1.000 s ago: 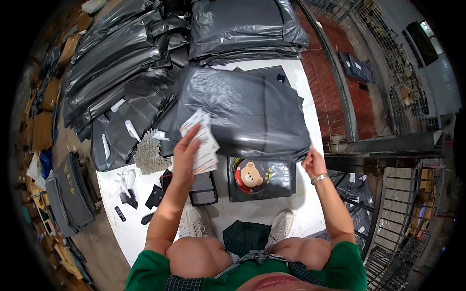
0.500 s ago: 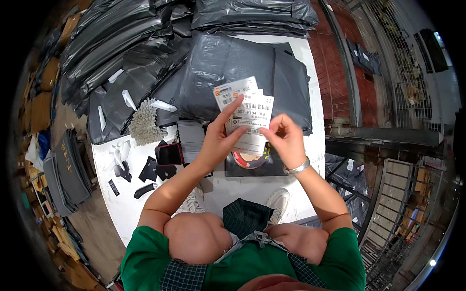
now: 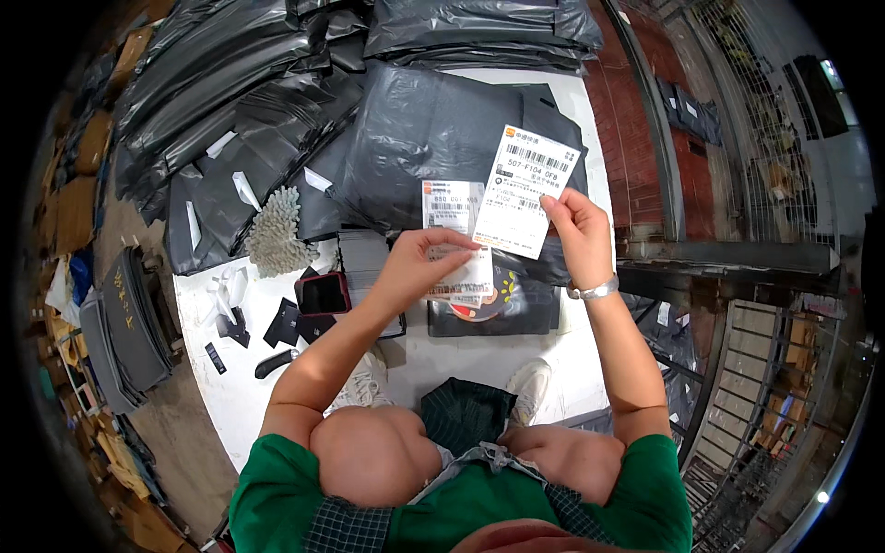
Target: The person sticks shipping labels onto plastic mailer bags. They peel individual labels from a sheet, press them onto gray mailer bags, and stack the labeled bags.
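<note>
My right hand (image 3: 583, 240) pinches the right edge of a white shipping label (image 3: 513, 230) with a barcode, tilted and raised over the dark parcels. Other white labels (image 3: 452, 203) are gripped between the thumb and fingers of my left hand (image 3: 429, 263), just to its left. The raised label's lower left corner comes close to my left fingertips; whether they touch it, I cannot tell. Beneath the labels lies a black packet (image 3: 516, 318) with a round colourful picture, partly hidden by my left hand and the labels. A large black plastic parcel (image 3: 433, 129) rests behind.
Black plastic packages (image 3: 240, 83) are piled at the back left. On the white table (image 3: 230, 387) sit a grey chenille-like clump (image 3: 277, 235), a phone (image 3: 323, 293), a black-handled tool (image 3: 275, 362) and crumpled white scraps (image 3: 226, 290). A metal rack (image 3: 756, 369) stands at right.
My right hand has moved right and slightly up, drawing one label apart from the others. My left hand keeps the remaining labels, now a little lower.
</note>
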`<act>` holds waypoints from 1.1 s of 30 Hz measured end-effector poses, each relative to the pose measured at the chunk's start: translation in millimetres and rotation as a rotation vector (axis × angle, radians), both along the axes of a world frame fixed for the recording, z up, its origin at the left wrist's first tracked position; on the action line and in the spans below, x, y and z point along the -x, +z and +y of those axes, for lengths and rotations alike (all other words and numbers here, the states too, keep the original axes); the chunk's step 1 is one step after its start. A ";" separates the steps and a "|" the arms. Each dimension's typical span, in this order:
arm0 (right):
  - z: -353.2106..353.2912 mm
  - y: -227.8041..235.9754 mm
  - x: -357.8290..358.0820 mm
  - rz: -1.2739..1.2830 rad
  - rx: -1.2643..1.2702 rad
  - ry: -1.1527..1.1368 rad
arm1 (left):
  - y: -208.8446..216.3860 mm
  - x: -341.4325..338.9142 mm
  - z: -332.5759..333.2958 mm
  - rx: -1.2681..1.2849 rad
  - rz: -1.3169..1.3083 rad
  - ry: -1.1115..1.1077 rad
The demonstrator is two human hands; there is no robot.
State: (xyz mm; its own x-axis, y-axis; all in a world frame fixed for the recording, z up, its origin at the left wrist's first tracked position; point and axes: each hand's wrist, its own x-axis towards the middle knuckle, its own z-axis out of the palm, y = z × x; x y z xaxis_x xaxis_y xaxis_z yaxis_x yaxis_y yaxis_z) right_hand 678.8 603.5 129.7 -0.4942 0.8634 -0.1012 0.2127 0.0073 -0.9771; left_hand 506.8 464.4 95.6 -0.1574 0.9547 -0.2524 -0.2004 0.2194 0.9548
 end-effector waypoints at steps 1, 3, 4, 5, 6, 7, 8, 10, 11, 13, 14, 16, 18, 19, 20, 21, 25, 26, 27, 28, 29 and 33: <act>-1.3 -0.6 1.0 0.005 0.008 -0.008 | 0.3 -0.9 1.0 0.003 0.044 -0.015; -1.1 -2.0 2.2 -0.015 0.002 -0.002 | 3.8 -1.1 2.6 0.015 0.023 0.036; 0.6 -2.8 0.6 -0.040 -0.012 0.013 | 5.5 -0.8 2.0 0.015 0.038 0.042; 1.9 -3.0 0.5 -0.065 -0.026 0.027 | 6.5 -0.3 2.2 0.014 0.052 0.048; 0.3 -3.0 2.2 -0.034 -0.007 0.020 | 4.8 0.2 1.3 0.022 0.067 0.055; -0.7 -1.2 4.9 -0.004 0.012 0.012 | 1.8 1.5 1.8 0.030 0.081 0.063; -2.1 0.1 6.9 0.026 0.031 0.004 | 0.0 2.2 1.5 0.039 0.096 0.070; -3.6 1.3 9.8 0.047 0.049 -0.005 | -0.4 3.3 1.5 0.039 0.082 0.089; -4.1 0.8 11.0 0.057 0.058 -0.009 | -0.7 3.5 1.4 0.040 0.075 0.100; -2.8 -5.2 9.7 0.029 0.028 0.016 | -1.7 3.5 1.6 0.031 0.056 0.107; -3.8 -6.3 10.5 0.027 0.035 0.006 | -2.6 3.5 1.5 0.027 0.046 0.110; -1.0 -8.7 11.1 0.010 0.074 0.020 | -3.1 3.9 1.1 0.019 0.050 0.109; 3.1 -14.4 6.8 -0.031 0.146 0.060 | -4.7 4.0 0.6 0.009 0.027 0.117; 3.3 -17.6 9.2 -0.033 -0.033 0.023 | -6.0 3.7 0.6 0.004 0.002 0.127; 3.0 -20.8 14.6 -0.035 -0.212 -0.015 | -6.5 3.4 1.1 -0.001 -0.022 0.135; 1.7 -21.3 19.6 -0.037 -0.387 -0.048 | -6.4 3.1 0.2 0.004 -0.042 0.154; -32.1 -1.9 16.6 -0.226 -0.744 0.219 | -6.8 3.3 0.0 -0.055 0.040 0.169; -42.0 0.6 21.4 -0.185 -0.629 0.295 | -8.4 2.6 -1.0 -0.085 0.097 0.157; -47.2 3.0 26.1 -0.144 -0.522 0.362 | -3.5 1.2 0.6 -0.081 0.141 0.146; -49.0 -2.5 28.9 -0.069 -0.492 0.295 | 5.6 -0.7 0.8 -0.076 0.185 0.137; -48.4 -11.0 26.6 -0.033 -0.287 0.289 | 10.2 -2.5 0.5 -0.071 0.229 0.129; -35.0 -33.5 29.4 0.210 0.569 0.207 | 0.6 9.1 -13.3 -0.201 0.262 0.165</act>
